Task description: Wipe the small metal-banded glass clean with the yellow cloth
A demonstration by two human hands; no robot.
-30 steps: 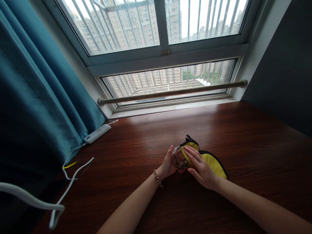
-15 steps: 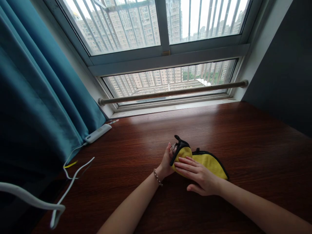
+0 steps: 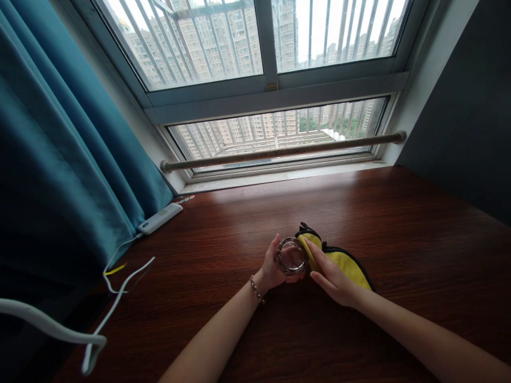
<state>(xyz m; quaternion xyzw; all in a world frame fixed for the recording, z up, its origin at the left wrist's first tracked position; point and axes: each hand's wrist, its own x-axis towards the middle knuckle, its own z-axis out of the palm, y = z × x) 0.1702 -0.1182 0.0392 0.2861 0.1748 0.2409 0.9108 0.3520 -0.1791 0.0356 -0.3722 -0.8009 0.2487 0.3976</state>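
Observation:
A small round clear glass vessel (image 3: 291, 256) shows its circular rim to me; whether it is a cup or a dish, I cannot tell. My left hand (image 3: 273, 269) wraps round its left and lower side, with a beaded bracelet at the wrist. Pressed to the vessel's right side is a yellow cleaning cloth (image 3: 348, 268) with black edging, folded over near the glass and trailing off to the right on the wooden table. My right hand (image 3: 333, 277) holds the folded part of this cloth, fingers pointing up and left and the thumb below.
The dark red-brown wooden tabletop (image 3: 223, 234) reaches to a barred window with a metal rail (image 3: 283, 152) across it. At the left lie a white power strip (image 3: 160, 218) and a white cable (image 3: 120, 298), beside a blue curtain (image 3: 75, 138). A dark wall stands at the right.
The cloth's folded part and my right hand have moved off the glass to its right side, so the round rim now shows. My left hand stays in about the same place.

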